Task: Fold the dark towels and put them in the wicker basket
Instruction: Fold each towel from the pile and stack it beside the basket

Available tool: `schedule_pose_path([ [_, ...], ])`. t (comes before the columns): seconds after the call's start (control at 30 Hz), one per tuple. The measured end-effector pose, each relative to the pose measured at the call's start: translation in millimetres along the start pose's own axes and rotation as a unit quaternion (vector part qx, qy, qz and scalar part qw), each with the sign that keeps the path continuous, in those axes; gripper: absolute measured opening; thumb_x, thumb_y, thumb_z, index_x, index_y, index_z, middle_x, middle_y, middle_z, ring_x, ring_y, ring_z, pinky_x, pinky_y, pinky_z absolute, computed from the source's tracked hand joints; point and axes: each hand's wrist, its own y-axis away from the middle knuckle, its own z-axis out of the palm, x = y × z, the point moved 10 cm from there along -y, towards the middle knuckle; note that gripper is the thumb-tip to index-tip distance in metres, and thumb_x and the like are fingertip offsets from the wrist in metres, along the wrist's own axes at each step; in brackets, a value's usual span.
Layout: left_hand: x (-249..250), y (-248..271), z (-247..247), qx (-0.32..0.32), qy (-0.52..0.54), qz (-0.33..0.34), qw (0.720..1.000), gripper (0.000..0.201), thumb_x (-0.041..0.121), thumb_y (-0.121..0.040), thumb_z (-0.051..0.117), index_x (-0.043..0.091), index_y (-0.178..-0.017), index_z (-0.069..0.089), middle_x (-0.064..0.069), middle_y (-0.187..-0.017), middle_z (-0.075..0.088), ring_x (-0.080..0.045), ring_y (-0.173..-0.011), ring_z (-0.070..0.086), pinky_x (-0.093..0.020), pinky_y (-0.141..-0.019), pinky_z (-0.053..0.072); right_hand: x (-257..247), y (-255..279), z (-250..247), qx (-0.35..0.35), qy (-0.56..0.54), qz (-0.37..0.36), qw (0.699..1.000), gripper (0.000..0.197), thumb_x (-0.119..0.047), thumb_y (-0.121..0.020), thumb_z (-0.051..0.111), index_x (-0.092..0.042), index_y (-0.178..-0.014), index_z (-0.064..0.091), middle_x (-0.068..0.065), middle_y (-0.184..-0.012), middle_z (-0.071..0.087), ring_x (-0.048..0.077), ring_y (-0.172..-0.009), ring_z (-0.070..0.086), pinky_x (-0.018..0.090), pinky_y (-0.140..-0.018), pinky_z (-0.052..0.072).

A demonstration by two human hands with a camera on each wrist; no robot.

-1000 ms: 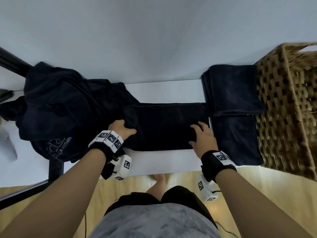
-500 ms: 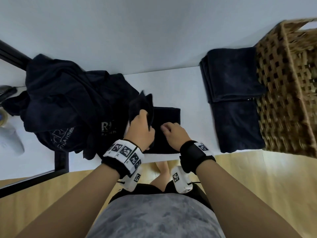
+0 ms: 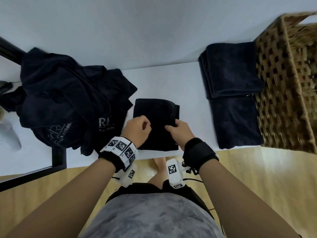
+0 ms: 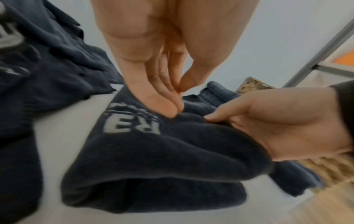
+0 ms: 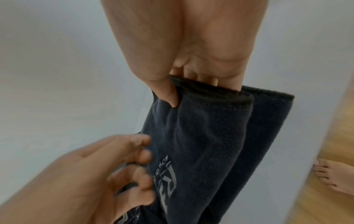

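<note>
A dark towel lies folded into a small rectangle on the white table in front of me. My right hand pinches its right edge, thumb on top and fingers under the upper layer. My left hand hovers over the left side with loosely bent fingers touching the cloth and holding nothing. A grey logo shows on the towel. The wicker basket stands at the table's right end.
Two folded dark towels lie side by side against the basket. A heap of unfolded dark towels fills the table's left part. A black frame runs along the left. Wooden floor and my bare feet are below the near edge.
The long towel strip has been folded over into a short rectangle. My left hand carried one end across and let it go. My right hand moved left and took the right edge.
</note>
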Motion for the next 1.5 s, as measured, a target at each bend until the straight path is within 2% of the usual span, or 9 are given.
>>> schedule_pose_path([
  [0.2, -53, -17, -7, 0.046, -0.054, -0.085, 0.994, 0.039, 0.038, -0.086, 0.070, 0.013, -0.105, 0.047, -0.001, -0.100, 0.052, -0.016, -0.084, 0.054, -0.027, -0.070, 0.042, 6, -2, -20, 0.027, 0.028, -0.013, 0.999, 0.008, -0.017, -0.088, 0.061, -0.024, -0.089, 0.064, 0.007, -0.100, 0.071, 0.027, -0.098, 0.067, 0.047, -0.093, 0.054],
  [0.33, -69, -23, 12, 0.009, -0.015, -0.126, 0.992, 0.054, 0.041, -0.084, 0.071, 0.009, -0.122, 0.049, -0.005, -0.112, 0.059, -0.021, -0.100, 0.060, -0.028, -0.079, 0.045, 14, -8, -42, 0.106, 0.108, 0.007, 0.988, 0.015, -0.028, -0.088, 0.063, -0.021, -0.101, 0.062, 0.000, -0.103, 0.070, 0.018, -0.097, 0.063, 0.027, -0.085, 0.047],
  [0.47, -72, -26, 18, 0.003, -0.005, -0.154, 0.988, 0.051, 0.039, -0.084, 0.069, 0.011, -0.124, 0.053, -0.002, -0.109, 0.061, -0.017, -0.094, 0.057, -0.027, -0.077, 0.043, 12, -4, -47, 0.166, 0.144, 0.015, 0.975, 0.046, -0.038, -0.086, 0.068, -0.009, -0.120, 0.058, 0.005, -0.114, 0.063, 0.023, -0.109, 0.058, 0.028, -0.090, 0.044],
  [0.73, -67, -30, 26, -0.043, 0.091, -0.197, 0.975, 0.042, 0.036, -0.077, 0.073, 0.014, -0.110, 0.061, -0.002, -0.103, 0.067, -0.019, -0.093, 0.064, -0.034, -0.084, 0.054, 15, -12, -18, 0.063, 0.064, 0.055, 0.994, 0.040, -0.041, -0.077, 0.076, -0.015, -0.106, 0.065, 0.002, -0.102, 0.070, 0.022, -0.097, 0.066, 0.030, -0.082, 0.053],
  [0.87, -41, -27, 26, -0.052, 0.125, -0.166, 0.977, 0.040, 0.039, -0.070, 0.075, 0.020, -0.101, 0.059, 0.002, -0.096, 0.068, -0.016, -0.090, 0.066, -0.036, -0.085, 0.055, 0, 1, -45, 0.069, 0.038, 0.029, 0.996, 0.030, -0.039, -0.073, 0.077, -0.022, -0.094, 0.063, -0.002, -0.097, 0.071, 0.018, -0.092, 0.067, 0.036, -0.087, 0.056],
  [1.03, 38, -18, 66, -0.133, 0.202, -0.100, 0.965, 0.049, 0.029, -0.068, 0.080, 0.017, -0.110, 0.055, -0.002, -0.102, 0.067, -0.014, -0.086, 0.070, -0.030, -0.066, 0.059, -20, 46, -143, 0.160, 0.086, -0.024, 0.983, 0.039, -0.039, -0.071, 0.077, -0.020, -0.102, 0.060, -0.009, -0.093, 0.065, 0.006, -0.082, 0.061, 0.018, -0.064, 0.045],
  [1.1, 78, -13, 92, -0.168, 0.212, -0.071, 0.960, 0.059, 0.032, -0.062, 0.080, 0.016, -0.113, 0.056, -0.002, -0.104, 0.067, -0.016, -0.089, 0.069, -0.032, -0.066, 0.060, -22, 62, -187, 0.189, 0.101, -0.037, 0.976, 0.039, -0.037, -0.074, 0.075, -0.019, -0.105, 0.059, -0.005, -0.098, 0.065, 0.011, -0.087, 0.060, 0.020, -0.066, 0.044],
  [1.3, 161, -13, 156, -0.187, 0.214, -0.038, 0.958, 0.048, 0.027, -0.077, 0.080, 0.017, -0.115, 0.054, -0.002, -0.107, 0.064, -0.017, -0.091, 0.067, -0.028, -0.063, 0.058, -18, 75, -284, 0.258, 0.141, -0.030, 0.955, 0.049, -0.030, -0.083, 0.069, -0.012, -0.127, 0.056, 0.007, -0.114, 0.065, 0.026, -0.108, 0.060, 0.023, -0.081, 0.041],
  [1.5, 181, -28, 190, -0.152, 0.246, -0.086, 0.953, 0.041, 0.026, -0.084, 0.075, 0.013, -0.114, 0.051, -0.013, -0.112, 0.062, -0.029, -0.095, 0.067, -0.043, -0.077, 0.060, -23, 64, -302, 0.270, 0.217, -0.074, 0.935, 0.057, -0.021, -0.088, 0.062, -0.009, -0.141, 0.043, 0.017, -0.130, 0.059, 0.034, -0.119, 0.055, 0.031, -0.096, 0.042],
])
